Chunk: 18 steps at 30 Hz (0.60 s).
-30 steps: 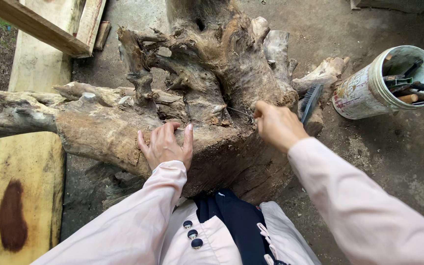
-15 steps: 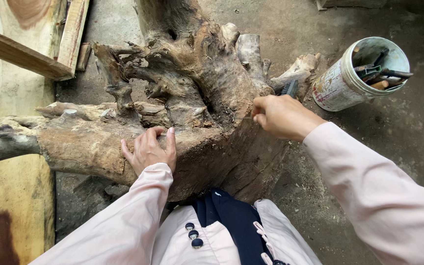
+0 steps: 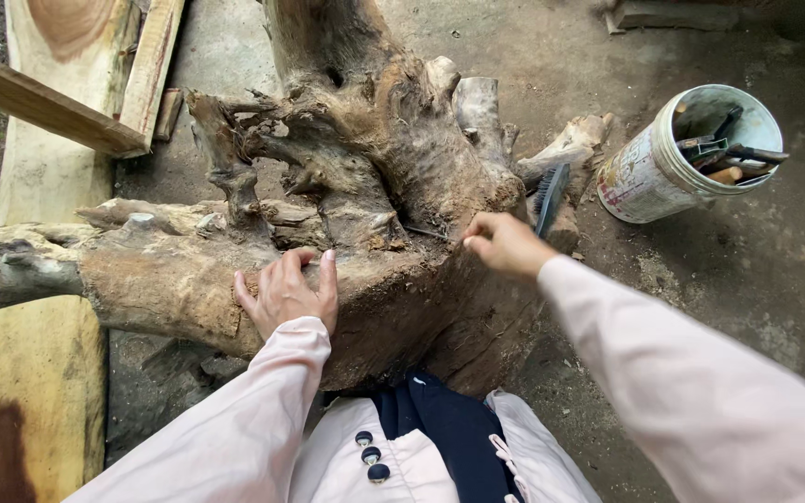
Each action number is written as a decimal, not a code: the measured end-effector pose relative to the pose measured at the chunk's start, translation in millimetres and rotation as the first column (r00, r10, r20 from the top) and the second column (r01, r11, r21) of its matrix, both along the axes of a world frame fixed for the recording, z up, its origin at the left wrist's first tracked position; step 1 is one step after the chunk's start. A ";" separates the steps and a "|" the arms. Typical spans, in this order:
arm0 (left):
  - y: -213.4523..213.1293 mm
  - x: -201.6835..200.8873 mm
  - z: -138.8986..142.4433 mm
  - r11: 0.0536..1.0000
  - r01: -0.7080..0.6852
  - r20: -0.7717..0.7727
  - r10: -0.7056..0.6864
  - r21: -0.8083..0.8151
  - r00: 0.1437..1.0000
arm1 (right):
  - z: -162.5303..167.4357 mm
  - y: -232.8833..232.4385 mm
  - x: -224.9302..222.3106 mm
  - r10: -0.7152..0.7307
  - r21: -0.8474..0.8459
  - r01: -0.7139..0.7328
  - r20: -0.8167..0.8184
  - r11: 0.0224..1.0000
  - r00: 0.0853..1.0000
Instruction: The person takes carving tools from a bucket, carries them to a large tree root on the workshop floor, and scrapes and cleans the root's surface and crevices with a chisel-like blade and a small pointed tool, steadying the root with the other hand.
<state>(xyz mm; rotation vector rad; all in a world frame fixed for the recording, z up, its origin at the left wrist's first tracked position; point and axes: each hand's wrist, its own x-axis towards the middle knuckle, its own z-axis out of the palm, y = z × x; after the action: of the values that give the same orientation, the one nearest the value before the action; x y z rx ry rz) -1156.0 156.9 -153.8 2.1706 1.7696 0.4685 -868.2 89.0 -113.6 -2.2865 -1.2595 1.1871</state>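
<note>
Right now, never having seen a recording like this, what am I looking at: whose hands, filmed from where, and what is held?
The one view comes from a camera on the person's head, looking down at their own arms in pale pink sleeves. The left hand lies flat on a big gnarled brown tree stump on the concrete ground. The right hand pinches a thin dark tool against the wood; its tip is too small to identify. Beside the stump lie a dark bristle brush and a white bucket of tools; yellowish wooden planks lie on the left.
</note>
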 end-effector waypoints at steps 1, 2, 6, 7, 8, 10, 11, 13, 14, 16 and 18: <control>-0.2 1.1 -0.6 1.000 0.005 -0.007 -0.005 0.019 1.000 | -10.2 -9.4 -9.9 -0.053 -0.030 0.053 0.006 0.998 0.999; 0.3 1.9 -1.4 0.999 0.013 -0.017 -0.013 0.040 1.000 | -23.9 -16.7 -28.2 -0.108 -0.058 0.108 0.011 0.992 0.994; 0.1 2.4 -5.1 0.999 -0.016 0.016 0.015 0.039 1.000 | -48.2 -7.1 -54.0 -0.067 0.018 0.065 0.162 0.998 0.985; -0.1 1.9 -5.6 0.999 -0.013 0.018 0.012 0.052 1.000 | -44.6 -0.1 -50.5 -0.028 0.009 0.027 0.148 1.000 0.989; 0.1 1.9 -5.9 0.998 -0.002 0.019 0.001 0.065 1.000 | -35.9 7.3 -42.5 0.004 0.001 -0.005 0.132 1.000 0.991; -1.3 2.1 -5.8 0.998 0.008 0.017 -0.009 0.069 1.000 | -9.9 18.5 -28.6 0.107 -0.075 -0.098 0.129 0.992 0.986; -1.5 2.0 -5.4 0.998 0.004 0.017 -0.006 0.066 1.000 | 7.9 24.2 -20.3 0.179 -0.138 -0.160 0.141 0.977 0.974; -1.7 2.4 -4.2 0.998 0.004 0.020 -0.005 0.067 1.000 | 48.1 24.9 -1.2 0.305 -0.182 -0.265 0.250 0.947 0.919; -1.7 2.4 -3.6 0.998 0.009 0.021 -0.011 0.070 1.000 | 66.2 20.1 5.1 0.251 -0.244 -0.192 0.238 0.951 0.938; -0.6 3.4 -2.9 0.997 0.014 0.029 -0.016 0.071 0.999 | 91.8 14.2 6.0 0.191 -0.169 -0.149 0.272 0.974 0.943; 0.6 3.8 -2.8 0.998 0.014 0.032 -0.016 0.062 0.999 | 102.8 7.3 -1.4 0.168 0.102 -0.215 0.344 0.971 0.924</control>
<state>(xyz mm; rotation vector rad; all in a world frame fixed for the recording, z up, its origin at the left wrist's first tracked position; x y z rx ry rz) -1152.2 157.5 -156.6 2.2032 1.7425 0.5589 -869.7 96.3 -10.8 -2.3707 -1.6635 0.7530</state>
